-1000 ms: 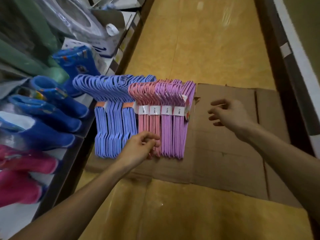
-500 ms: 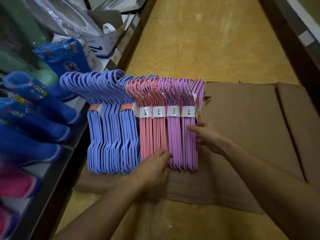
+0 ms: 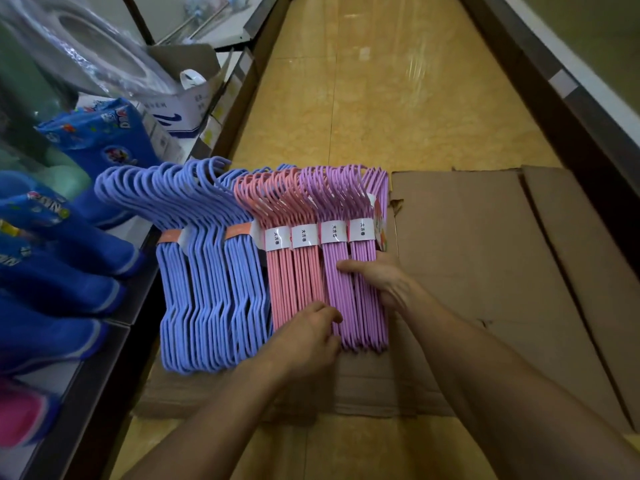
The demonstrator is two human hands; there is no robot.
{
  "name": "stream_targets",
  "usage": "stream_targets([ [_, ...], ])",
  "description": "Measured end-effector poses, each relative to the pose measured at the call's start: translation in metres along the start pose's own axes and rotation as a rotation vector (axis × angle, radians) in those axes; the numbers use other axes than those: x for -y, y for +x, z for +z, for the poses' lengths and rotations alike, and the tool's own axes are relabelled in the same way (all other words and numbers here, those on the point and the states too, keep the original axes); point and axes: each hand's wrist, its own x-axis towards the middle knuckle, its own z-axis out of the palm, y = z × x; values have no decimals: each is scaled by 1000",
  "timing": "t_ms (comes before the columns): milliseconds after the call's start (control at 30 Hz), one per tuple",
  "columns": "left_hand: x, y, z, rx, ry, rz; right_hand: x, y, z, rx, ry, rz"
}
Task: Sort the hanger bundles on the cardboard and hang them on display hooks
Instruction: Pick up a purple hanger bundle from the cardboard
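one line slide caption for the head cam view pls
Both hands, left and right, grip purple hanger bundles beside pink and blue bundles on cardboard.

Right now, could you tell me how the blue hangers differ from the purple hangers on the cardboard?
The blue hangers lie at the left end of the row; the purple hangers lie at the right end. The blue ones carry orange bands, the purple ones white labels. Both hands, left and right, are at the purple ones; neither touches the blue. Both sets are bundled, hooks pointing away, on the cardboard.
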Motion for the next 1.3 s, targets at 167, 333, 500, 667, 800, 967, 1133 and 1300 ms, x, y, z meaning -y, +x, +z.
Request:
stream_targets([
  [167,-8,13,-20,-142,-168,-58,0,-2,-19,28,-5,-9],
  [333,-27,35,-45,-346,-523,-132,-6,-11,-57,96,-23,3],
  [500,-60,53,-54,-423,-899,-98,-14,-33,-99,200,-82,-1],
  [667,-84,67,-41,-264,-1081,-113,-27,-53,-136,298,-137,38],
  [800,-108,73,-29,-217,-1259,-67,-30,-63,-156,316,-165,63],
  [967,-131,78,-20,-98,-1403,-38,-36,-65,-172,270,-205,27],
  [1133,-132,82,-13,-43,-1387,3,-45,-71,-174,225,-263,-80],
  [1300,-134,84,-13,-25,-1334,34,-49,-85,-155,-28,-549,-208],
])
